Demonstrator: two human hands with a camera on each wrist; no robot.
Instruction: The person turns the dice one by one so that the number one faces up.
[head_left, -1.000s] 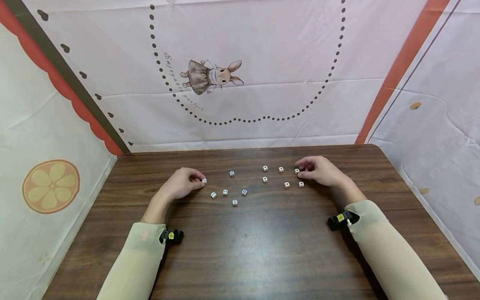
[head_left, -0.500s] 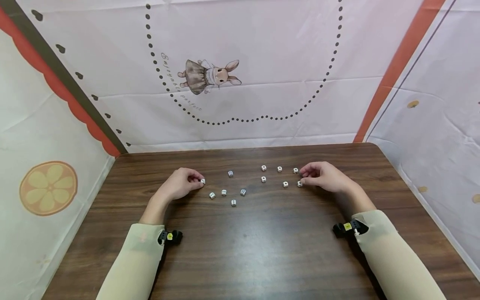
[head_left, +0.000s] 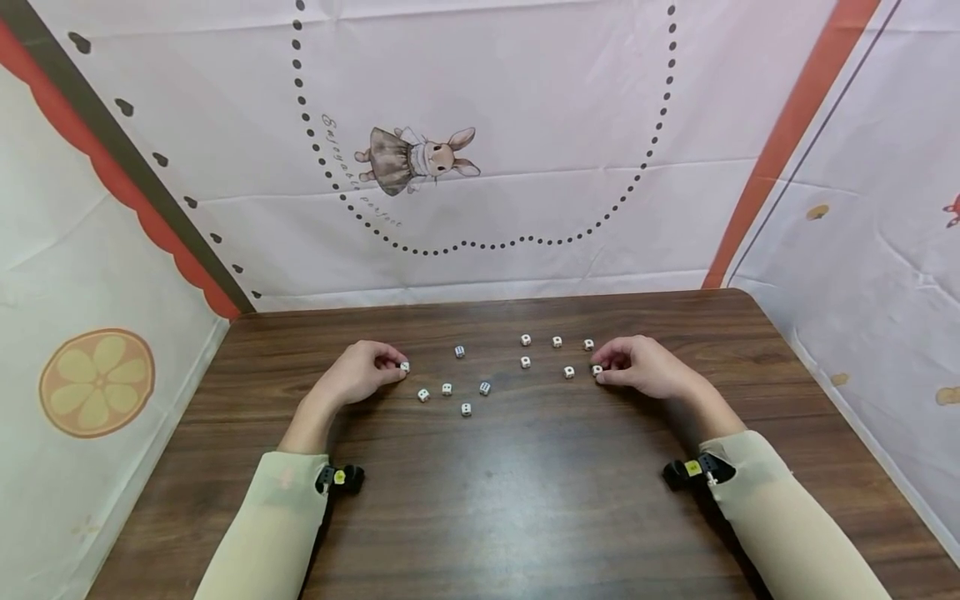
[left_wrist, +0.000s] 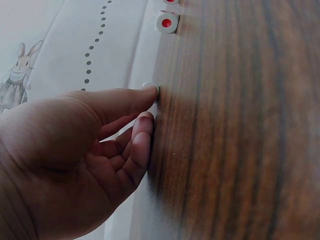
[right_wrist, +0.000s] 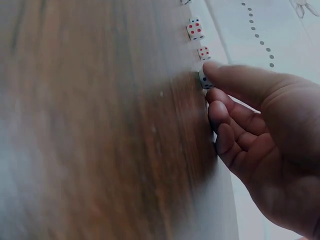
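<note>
My left hand pinches a white die between thumb and fingertips, at the left end of the dice. In the left wrist view the thumb hides most of that die. Over on the right, my right hand has thumb and fingers around another die, the front one at that end. The right wrist view shows this die partly covered by the thumb tip. Just behind it lies a separate die.
Loose dice lie between the hands, including a nearest one, a left-hand back one and several on the right, such as a die. The brown wooden table ends at a printed cloth behind, with cloth at both sides.
My right hand has left the back right die and come slightly nearer, onto the die in front of it. The left hand stays at its die. The head view shifts slightly.
</note>
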